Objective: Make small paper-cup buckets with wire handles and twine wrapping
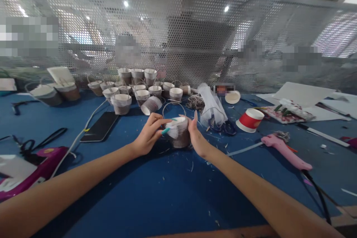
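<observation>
A small paper-cup basket [180, 134] with a thin wire handle stands on the blue table [156, 189] straight ahead of me. My left hand [148, 135] pinches its left rim with curled fingers, green-painted nails showing. My right hand [197, 136] presses against the cup's right side, fingers held together and upright. The cup's lower half looks wrapped in brown material. What lies inside the cup is hidden.
Several finished cup baskets [136, 89] crowd the table's far side. A black phone [100, 126] lies to the left and a pink glue gun [284, 150] to the right. A red cup [250, 119], scissors [224, 126], white strips [212, 106] and a perforated metal screen [178, 37] behind.
</observation>
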